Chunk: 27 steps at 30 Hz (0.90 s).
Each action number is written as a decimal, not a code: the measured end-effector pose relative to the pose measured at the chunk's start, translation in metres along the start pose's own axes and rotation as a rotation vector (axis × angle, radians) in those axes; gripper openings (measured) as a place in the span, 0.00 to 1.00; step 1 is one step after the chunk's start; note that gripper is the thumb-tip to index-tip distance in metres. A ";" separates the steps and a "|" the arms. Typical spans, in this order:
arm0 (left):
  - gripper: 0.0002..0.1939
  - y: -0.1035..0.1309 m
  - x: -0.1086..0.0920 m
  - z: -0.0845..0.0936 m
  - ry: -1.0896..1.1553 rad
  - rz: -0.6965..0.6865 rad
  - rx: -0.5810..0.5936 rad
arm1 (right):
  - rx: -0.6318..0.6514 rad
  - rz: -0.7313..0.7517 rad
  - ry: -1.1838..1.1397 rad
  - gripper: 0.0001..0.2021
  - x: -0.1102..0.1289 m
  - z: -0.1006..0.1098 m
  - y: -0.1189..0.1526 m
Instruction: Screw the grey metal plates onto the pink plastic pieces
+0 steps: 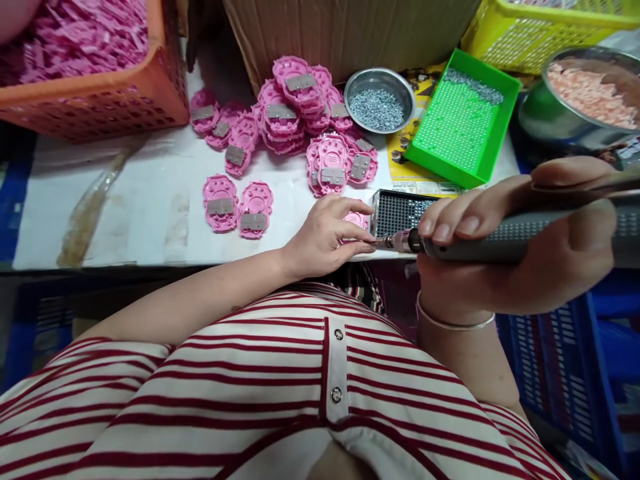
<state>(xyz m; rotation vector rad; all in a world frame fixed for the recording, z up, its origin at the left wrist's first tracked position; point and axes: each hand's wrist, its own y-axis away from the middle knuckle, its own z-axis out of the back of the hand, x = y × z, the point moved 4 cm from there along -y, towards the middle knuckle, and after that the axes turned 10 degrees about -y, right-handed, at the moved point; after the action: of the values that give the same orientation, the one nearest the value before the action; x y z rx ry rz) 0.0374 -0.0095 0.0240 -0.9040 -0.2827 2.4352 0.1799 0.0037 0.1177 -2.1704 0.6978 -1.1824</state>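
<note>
My right hand (520,240) is wrapped around a grey electric screwdriver (480,250), held nearly level with its bit pointing left. My left hand (327,233) has its thumb and fingers drawn together at the tip of that bit; whatever small thing they pinch is too small to make out. Behind the left fingers, a pink plastic casing (356,219) lies on the table, partly hidden. Beside it is a black tray of small holes (397,212) with some screws in it. Two pink casings with grey metal plates (220,203) lie left of my left hand.
Stacked pink casings (290,110) stand at the back, beside a metal bowl of screws (380,100) and a green perforated tray (457,123). An orange basket (100,100) of pink parts is left. A steel pot (565,110) and yellow basket (555,33) are right.
</note>
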 end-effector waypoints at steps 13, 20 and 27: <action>0.16 0.007 0.004 0.000 -0.071 0.001 0.053 | 0.119 -0.131 0.064 0.06 -0.003 -0.010 0.013; 0.27 0.014 0.021 -0.010 -0.229 0.133 0.092 | 0.129 -0.066 0.398 0.13 -0.021 0.001 0.026; 0.26 0.010 0.019 -0.010 -0.237 0.225 0.153 | 0.083 -0.067 0.282 0.18 -0.053 0.006 0.034</action>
<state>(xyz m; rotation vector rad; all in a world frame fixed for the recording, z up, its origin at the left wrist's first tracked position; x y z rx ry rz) 0.0276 -0.0076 0.0017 -0.6097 -0.0782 2.7327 0.1539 0.0172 0.0613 -1.9929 0.6827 -1.5447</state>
